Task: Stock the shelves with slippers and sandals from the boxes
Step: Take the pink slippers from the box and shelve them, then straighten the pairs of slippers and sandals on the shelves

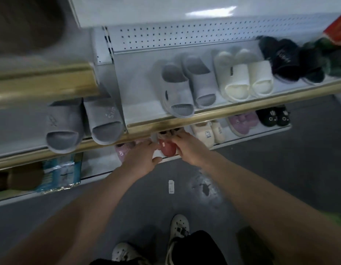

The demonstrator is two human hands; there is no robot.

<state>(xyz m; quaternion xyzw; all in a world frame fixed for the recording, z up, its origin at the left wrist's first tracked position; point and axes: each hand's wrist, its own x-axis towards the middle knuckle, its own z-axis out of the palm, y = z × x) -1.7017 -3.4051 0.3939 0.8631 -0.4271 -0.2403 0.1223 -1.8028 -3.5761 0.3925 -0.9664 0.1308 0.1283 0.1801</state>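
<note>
**Status: placing step.** I have the red slipper at the front edge of the bottom shelf, toe toward the aisle. It lies directly beneath the gold front rail of the upper shelf. It sits between the pink slipper on the left and the cream pair on the right.

**Right hand:** the grip is clamped on the slipper's right side, with fingers curled at the fur-lined collar.

**Left hand:** the fingers lie along the slipper's left side and the thumb is spread near the toe. The rail hides the fingertips, so I cannot tell whether this grip is closed or only steadying.

**Reason for the hold (my judgement):** the rail overhangs and leaves a low opening. Two hands let me square the slipper into the gap, toe-out like its neighbours.

**Writing:**
- The red slipper carries a small white label on its upper, which is unreadable.
- A grey slide in the left bay shows pale lettering beginning "Sup"; the rest is blurred.
- The cream pair bears a blue rabbit-like mark.
- The black furry slippers toward the right end of the upper shelf carry script I cannot read.
- A white tag lies on the floor, with no legible text.
</note>
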